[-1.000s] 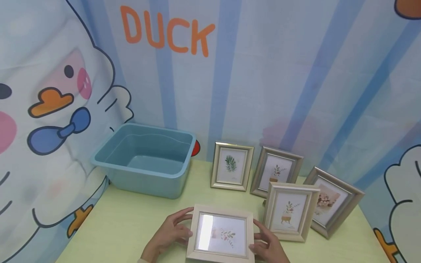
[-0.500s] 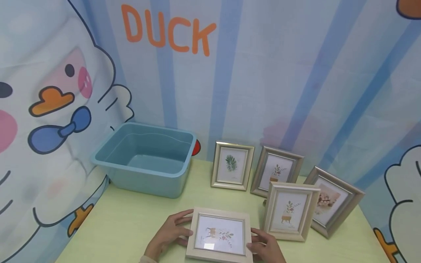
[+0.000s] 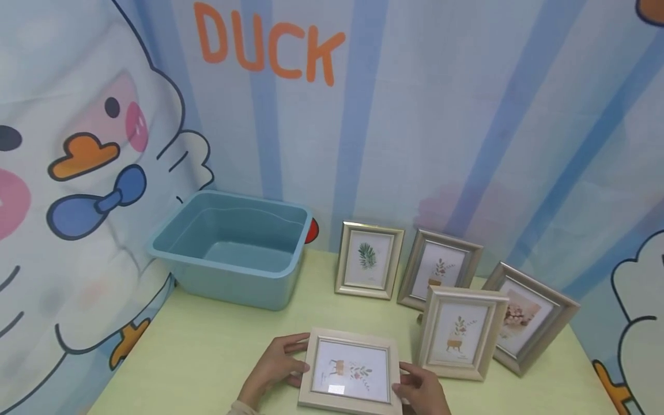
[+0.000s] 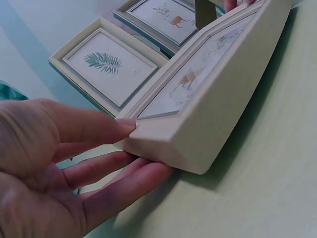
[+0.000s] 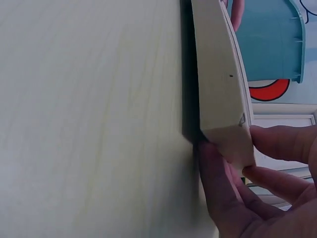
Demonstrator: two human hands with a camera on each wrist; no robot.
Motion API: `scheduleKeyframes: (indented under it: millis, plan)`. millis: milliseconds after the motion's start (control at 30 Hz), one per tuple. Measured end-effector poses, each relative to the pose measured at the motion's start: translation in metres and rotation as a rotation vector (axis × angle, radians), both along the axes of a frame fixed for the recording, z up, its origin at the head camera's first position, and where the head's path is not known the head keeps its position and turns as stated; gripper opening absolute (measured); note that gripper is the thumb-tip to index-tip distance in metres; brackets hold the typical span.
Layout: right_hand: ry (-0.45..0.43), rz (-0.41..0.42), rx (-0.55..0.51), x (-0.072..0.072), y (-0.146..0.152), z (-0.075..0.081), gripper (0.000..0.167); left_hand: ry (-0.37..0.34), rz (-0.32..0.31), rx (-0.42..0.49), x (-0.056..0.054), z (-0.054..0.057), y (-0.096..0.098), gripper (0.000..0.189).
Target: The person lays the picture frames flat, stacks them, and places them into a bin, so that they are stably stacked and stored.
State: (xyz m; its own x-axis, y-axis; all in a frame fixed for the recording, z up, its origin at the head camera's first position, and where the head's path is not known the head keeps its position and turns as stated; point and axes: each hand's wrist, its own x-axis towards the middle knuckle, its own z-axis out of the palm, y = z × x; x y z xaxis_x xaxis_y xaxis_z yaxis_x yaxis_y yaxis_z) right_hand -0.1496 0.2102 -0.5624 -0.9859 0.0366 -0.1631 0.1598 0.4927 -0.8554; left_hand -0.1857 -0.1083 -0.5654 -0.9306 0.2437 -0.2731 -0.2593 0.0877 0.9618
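Both hands hold a cream picture frame (image 3: 353, 372) by its two short ends, low over the near part of the table. Its picture of a potted plant faces up and lies sideways, with a small glare near its lower edge. My left hand (image 3: 276, 369) pinches the left end; in the left wrist view its thumb (image 4: 106, 126) rests on the front face and the fingers go under the edge. At the opposite end, my right hand (image 3: 424, 392) grips the corner, with fingertips under the frame's side (image 5: 223, 74) in the right wrist view.
A blue plastic tub (image 3: 233, 288) stands at the back left of the pale yellow table (image 3: 192, 357). A leaf-print frame (image 3: 369, 259), a darker frame (image 3: 440, 268), a potted-plant frame (image 3: 459, 331) and a flower-photo frame (image 3: 531, 317) stand at the right. A duck-print cloth (image 3: 415, 115) hangs behind.
The held frame has tilted slightly, so the large glare on its glass has shrunk to a small patch and the pot drawing shows. Both hands keep their grip; the head view has shifted a little.
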Motion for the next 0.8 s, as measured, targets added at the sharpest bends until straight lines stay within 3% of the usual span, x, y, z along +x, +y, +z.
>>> scheduleKeyframes:
  millis: [133,300,567,800]
  plan:
    - [-0.002,-0.004,0.065,-0.002,-0.006,0.005,0.049,0.017,0.018,-0.101,-0.001,0.006,0.003,0.075]
    - [0.006,0.001,0.065,-0.002,-0.009,0.007,0.049,0.063,0.031,-0.23,-0.003,0.011,0.009,0.07]
    - [0.007,0.003,0.045,-0.004,-0.01,0.008,0.048,0.114,0.065,-0.319,-0.003,0.013,0.015,0.064]
    - [0.032,0.022,0.061,-0.006,-0.01,0.009,0.044,0.143,0.102,-0.502,-0.006,0.013,0.018,0.061]
